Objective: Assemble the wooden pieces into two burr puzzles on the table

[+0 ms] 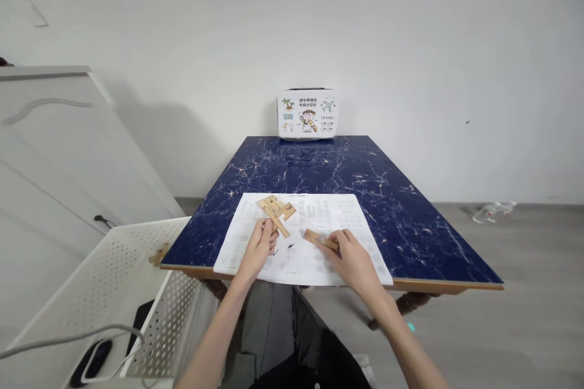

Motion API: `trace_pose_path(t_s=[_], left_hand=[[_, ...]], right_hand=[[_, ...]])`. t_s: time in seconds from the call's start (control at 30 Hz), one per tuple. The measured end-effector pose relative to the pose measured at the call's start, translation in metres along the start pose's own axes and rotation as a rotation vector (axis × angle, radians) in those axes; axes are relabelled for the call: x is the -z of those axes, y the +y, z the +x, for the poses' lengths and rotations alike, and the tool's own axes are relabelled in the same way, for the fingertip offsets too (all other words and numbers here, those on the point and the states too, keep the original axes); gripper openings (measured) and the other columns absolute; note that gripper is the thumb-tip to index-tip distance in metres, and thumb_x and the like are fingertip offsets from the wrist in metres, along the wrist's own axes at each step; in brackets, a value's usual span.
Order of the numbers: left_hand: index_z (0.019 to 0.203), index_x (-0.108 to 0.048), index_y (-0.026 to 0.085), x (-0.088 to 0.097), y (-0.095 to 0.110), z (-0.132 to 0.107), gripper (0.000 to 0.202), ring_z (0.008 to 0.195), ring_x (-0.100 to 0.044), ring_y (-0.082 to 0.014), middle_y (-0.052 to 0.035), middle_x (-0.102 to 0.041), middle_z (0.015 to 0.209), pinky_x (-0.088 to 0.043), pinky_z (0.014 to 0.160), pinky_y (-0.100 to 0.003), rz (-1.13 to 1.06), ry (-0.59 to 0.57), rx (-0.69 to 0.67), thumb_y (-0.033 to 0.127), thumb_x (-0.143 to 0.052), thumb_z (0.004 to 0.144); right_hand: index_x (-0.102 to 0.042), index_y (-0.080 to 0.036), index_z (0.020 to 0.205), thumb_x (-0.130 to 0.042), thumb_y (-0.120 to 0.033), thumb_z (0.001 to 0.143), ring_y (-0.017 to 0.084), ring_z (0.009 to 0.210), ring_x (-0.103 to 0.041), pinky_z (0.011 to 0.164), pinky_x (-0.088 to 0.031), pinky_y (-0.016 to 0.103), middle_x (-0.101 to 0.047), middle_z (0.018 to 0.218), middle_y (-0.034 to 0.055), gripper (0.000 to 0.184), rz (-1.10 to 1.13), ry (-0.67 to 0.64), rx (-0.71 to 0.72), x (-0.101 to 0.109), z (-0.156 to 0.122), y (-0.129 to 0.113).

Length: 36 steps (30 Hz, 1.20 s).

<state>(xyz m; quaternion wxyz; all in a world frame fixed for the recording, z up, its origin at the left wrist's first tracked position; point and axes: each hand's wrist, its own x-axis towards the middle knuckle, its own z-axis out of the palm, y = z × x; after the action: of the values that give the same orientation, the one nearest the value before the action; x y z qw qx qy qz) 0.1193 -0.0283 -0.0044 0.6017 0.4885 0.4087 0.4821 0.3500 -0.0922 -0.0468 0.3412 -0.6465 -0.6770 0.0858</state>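
Note:
Over the left half of a white printed sheet (333, 267), my left hand (261, 243) is closed on a joined set of notched wooden pieces (279, 211). Several flat pieces with cut-outs fan out beyond the fingers, and a longer bar slants toward the middle. My right hand (349, 252) pinches a separate wooden strip (314, 237) at its right end, its free end pointing left. A gap lies between the strip and the set. Dark printed marks show on the sheet between the hands.
The sheet lies at the near edge of a blue marble-patterned table (310, 167). A white case (308, 114) with cartoon prints stands at the far edge, by the wall. At left is a white perforated basket (159, 328), with wooden pieces (159, 255) and a cable (73, 337) near it.

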Motion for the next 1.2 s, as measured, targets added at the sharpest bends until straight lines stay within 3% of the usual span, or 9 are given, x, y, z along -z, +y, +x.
trace_pose_path(t_s=[0.17, 0.37, 0.43, 0.5, 0.57, 0.63, 0.8, 0.93, 1.2], left_hand=[[0.085, -0.046, 0.021, -0.020, 0.003, -0.005, 0.048, 0.045, -0.027, -0.0041, 0.0085, -0.039, 0.064, -0.018, 0.042, -0.017, -0.122, -0.029, 0.015, 0.062, -0.072, 0.085], [0.080, -0.043, 0.019, -0.028, -0.001, -0.002, 0.053, 0.045, -0.027, -0.0023, 0.0093, -0.038, 0.064, -0.019, 0.042, -0.016, -0.285, -0.021, 0.101, 0.058, -0.079, 0.078], [0.081, -0.044, 0.019, -0.027, -0.003, 0.000, 0.052, 0.045, -0.026, -0.0020, 0.0096, -0.039, 0.064, -0.018, 0.041, -0.016, -0.318, -0.023, 0.119, 0.056, -0.081, 0.078], [0.082, -0.045, 0.019, -0.025, -0.006, 0.002, 0.051, 0.044, -0.026, -0.0020, 0.0098, -0.039, 0.064, -0.018, 0.041, -0.016, -0.344, -0.029, 0.129, 0.054, -0.082, 0.077], [0.083, -0.045, 0.019, -0.022, -0.008, 0.003, 0.050, 0.044, -0.027, -0.0020, 0.0099, -0.039, 0.063, -0.019, 0.041, -0.016, -0.373, -0.042, 0.128, 0.052, -0.083, 0.077], [0.082, -0.045, 0.019, -0.019, -0.009, 0.003, 0.050, 0.044, -0.027, -0.0019, 0.0098, -0.039, 0.063, -0.020, 0.042, -0.016, -0.410, -0.056, 0.117, 0.050, -0.084, 0.077], [0.080, -0.046, 0.018, -0.014, -0.010, 0.006, 0.047, 0.044, -0.026, -0.0016, 0.0092, -0.040, 0.063, -0.019, 0.041, -0.016, -0.472, -0.068, 0.106, 0.046, -0.084, 0.079], [0.078, -0.044, 0.019, -0.013, -0.013, 0.007, 0.051, 0.043, -0.023, -0.0017, 0.0114, -0.032, 0.060, -0.016, 0.040, -0.016, -0.468, -0.043, 0.118, 0.046, -0.087, 0.074], [0.077, -0.045, 0.019, -0.013, -0.012, 0.006, 0.051, 0.041, -0.020, -0.0018, 0.0128, -0.027, 0.056, -0.015, 0.039, -0.016, -0.447, -0.015, 0.118, 0.048, -0.087, 0.071]], right_hand=[[-0.065, -0.023, 0.091, -0.058, -0.040, 0.098, 0.021, 0.073, -0.066, 0.061, -0.044, 0.030, -0.069, 0.091, 0.0054, 0.020, 0.147, 0.053, 0.011, 0.019, 0.003, -0.010], [-0.063, -0.021, 0.094, -0.059, -0.052, 0.098, 0.025, 0.094, -0.071, 0.078, -0.055, 0.034, -0.075, 0.103, 0.0110, 0.031, 0.736, 0.055, -0.063, 0.036, 0.003, -0.037], [-0.056, -0.022, 0.092, -0.053, -0.053, 0.101, 0.023, 0.089, -0.071, 0.080, -0.056, 0.036, -0.075, 0.096, 0.0100, 0.032, 0.897, 0.058, -0.094, 0.032, 0.002, -0.045], [-0.048, -0.025, 0.095, -0.043, -0.056, 0.104, 0.018, 0.065, -0.066, 0.064, -0.055, 0.031, -0.070, 0.077, 0.0031, 0.033, 1.042, 0.004, -0.156, 0.026, 0.001, -0.052], [-0.043, -0.026, 0.097, -0.037, -0.060, 0.104, 0.013, 0.043, -0.048, 0.042, -0.040, 0.023, -0.055, 0.061, -0.0057, 0.035, 1.126, -0.067, -0.218, 0.019, 0.001, -0.057], [-0.042, -0.027, 0.096, -0.037, -0.062, 0.103, 0.011, 0.040, -0.038, 0.037, -0.027, 0.020, -0.046, 0.061, -0.0081, 0.037, 1.125, -0.123, -0.219, 0.016, 0.001, -0.062], [-0.051, -0.023, 0.102, -0.042, -0.055, 0.104, 0.014, 0.061, -0.051, 0.055, -0.045, 0.025, -0.057, 0.079, -0.0007, 0.033, 0.956, -0.186, -0.047, 0.021, 0.003, -0.068], [-0.054, -0.023, 0.132, -0.043, -0.048, 0.105, 0.014, 0.058, -0.050, 0.057, -0.043, 0.025, -0.058, 0.077, -0.0017, 0.039, 0.824, -0.245, 0.087, 0.025, 0.009, -0.066], [-0.052, -0.024, 0.143, -0.036, -0.043, 0.108, 0.016, 0.070, -0.055, 0.069, -0.047, 0.027, -0.060, 0.081, -0.0002, 0.043, 0.729, -0.312, 0.214, 0.014, 0.033, -0.072]])
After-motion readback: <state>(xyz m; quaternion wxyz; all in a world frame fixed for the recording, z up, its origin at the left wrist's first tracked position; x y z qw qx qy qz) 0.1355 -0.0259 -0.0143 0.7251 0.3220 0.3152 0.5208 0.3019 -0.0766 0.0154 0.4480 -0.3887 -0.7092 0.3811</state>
